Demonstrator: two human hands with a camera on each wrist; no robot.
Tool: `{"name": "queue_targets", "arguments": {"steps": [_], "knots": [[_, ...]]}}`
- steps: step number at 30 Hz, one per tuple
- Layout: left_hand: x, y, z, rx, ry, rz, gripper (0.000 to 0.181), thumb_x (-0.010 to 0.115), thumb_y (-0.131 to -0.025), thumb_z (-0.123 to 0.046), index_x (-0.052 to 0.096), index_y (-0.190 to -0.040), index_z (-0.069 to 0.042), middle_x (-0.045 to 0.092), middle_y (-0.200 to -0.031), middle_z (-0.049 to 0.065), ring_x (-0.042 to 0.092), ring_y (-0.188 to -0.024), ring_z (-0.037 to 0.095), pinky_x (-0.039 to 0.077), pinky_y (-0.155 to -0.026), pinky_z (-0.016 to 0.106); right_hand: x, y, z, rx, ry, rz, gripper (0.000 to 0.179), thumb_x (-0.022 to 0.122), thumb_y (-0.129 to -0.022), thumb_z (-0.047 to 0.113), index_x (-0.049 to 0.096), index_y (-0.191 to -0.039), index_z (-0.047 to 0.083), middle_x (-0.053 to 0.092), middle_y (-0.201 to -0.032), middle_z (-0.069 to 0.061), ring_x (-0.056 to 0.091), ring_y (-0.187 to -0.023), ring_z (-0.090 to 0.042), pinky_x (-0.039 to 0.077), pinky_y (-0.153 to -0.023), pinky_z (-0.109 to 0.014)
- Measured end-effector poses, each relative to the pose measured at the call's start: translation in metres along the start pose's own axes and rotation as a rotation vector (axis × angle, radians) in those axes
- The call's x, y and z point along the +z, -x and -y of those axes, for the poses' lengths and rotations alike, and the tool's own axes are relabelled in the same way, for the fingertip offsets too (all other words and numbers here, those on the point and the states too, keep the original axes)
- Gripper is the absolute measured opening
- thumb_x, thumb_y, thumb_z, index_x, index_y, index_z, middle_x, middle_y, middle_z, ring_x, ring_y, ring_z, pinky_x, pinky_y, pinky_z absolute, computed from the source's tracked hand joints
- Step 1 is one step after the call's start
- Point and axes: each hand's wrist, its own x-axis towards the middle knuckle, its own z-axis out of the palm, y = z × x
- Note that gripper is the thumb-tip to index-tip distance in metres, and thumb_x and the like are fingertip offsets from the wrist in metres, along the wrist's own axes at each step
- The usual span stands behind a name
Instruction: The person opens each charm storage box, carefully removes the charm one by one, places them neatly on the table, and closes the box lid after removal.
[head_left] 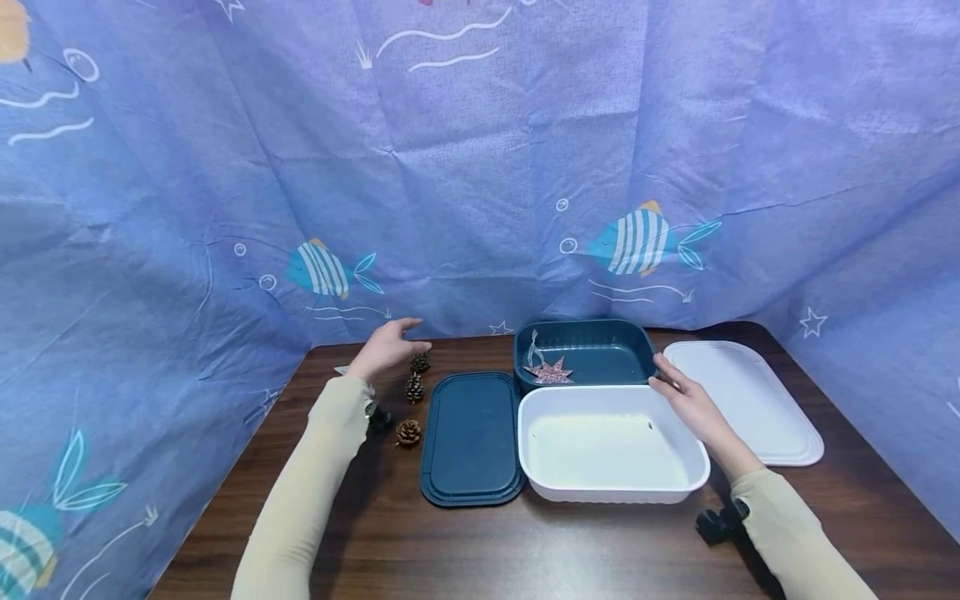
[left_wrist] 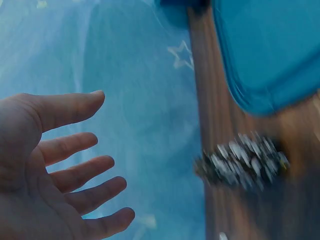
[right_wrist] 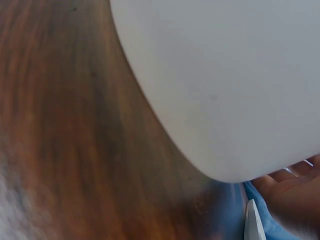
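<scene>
Three cones are set in a rough row on the table [head_left: 600, 550], btwn its L edge and the teal lid [head_left: 474, 442]: back cone [head_left: 420, 362] nr the back edge, mid cone [head_left: 415, 388] just in front, front cone [head_left: 408, 432] a bit apart. A reach for the back cone seems to be in hand. For this, the palm is best turned down, w/ thumb & fingertips brought to opposite sides; a light pinch should do, as the scales prob. snag or snap if squeezed. The mid cone needs to be kept from being knocked.

By the L hand [head_left: 387, 345] nothing is held: thumb is spread well off the fingers, fingers are slightly apart, and in the L wrist view a gap is left btwn them & a blurred cone.

By the R hand [head_left: 686, 396] no grip is shown either; fingers are fairly straight, placed at the white tub's [head_left: 607, 450] back-R corner, nr the teal tub [head_left: 607, 358]. Whether either rim is touched can't be told.

In the teal tub, at the table's back edge, a pink star [head_left: 551, 372] is held. The white lid [head_left: 750, 400] is laid nr the table's back-R corner.
</scene>
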Motion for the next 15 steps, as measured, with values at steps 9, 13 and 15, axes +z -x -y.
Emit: {"name": "queue_targets", "arguments": {"steps": [9, 13, 15], "knots": [[0.023, -0.04, -0.053, 0.052, 0.029, 0.018, 0.065, 0.07, -0.097, -0.03, 0.044, -0.153, -0.01, 0.042, -0.156, 0.014, 0.042, -0.14, 0.036, 0.041, -0.108, 0.052, 0.005, 0.003, -0.001, 0.002, -0.017, 0.018, 0.072, 0.048, -0.107, 0.039, 0.014, -0.161, 0.005, 0.006, -0.166, -0.017, 0.01, -0.151, -0.043, 0.015, -0.119, -0.059], [0.034, -0.053, -0.075, 0.086, 0.048, 0.028, 0.064, 0.069, -0.097, -0.026, 0.045, -0.152, -0.008, 0.042, -0.156, 0.015, 0.04, -0.141, 0.036, 0.039, -0.111, 0.051, 0.007, 0.004, -0.003, 0.001, -0.013, 0.009, 0.07, 0.048, -0.108, 0.036, 0.016, -0.16, 0.004, 0.007, -0.166, -0.018, 0.011, -0.151, -0.043, 0.016, -0.119, -0.058], [0.039, -0.059, -0.086, 0.101, 0.053, 0.031, 0.063, 0.069, -0.097, -0.025, 0.045, -0.152, -0.007, 0.042, -0.156, 0.015, 0.039, -0.142, 0.036, 0.038, -0.112, 0.05, 0.007, 0.004, -0.005, -0.003, -0.014, 0.0, 0.069, 0.048, -0.108, 0.034, 0.016, -0.16, 0.003, 0.008, -0.166, -0.018, 0.012, -0.151, -0.043, 0.017, -0.119, -0.057]]}}
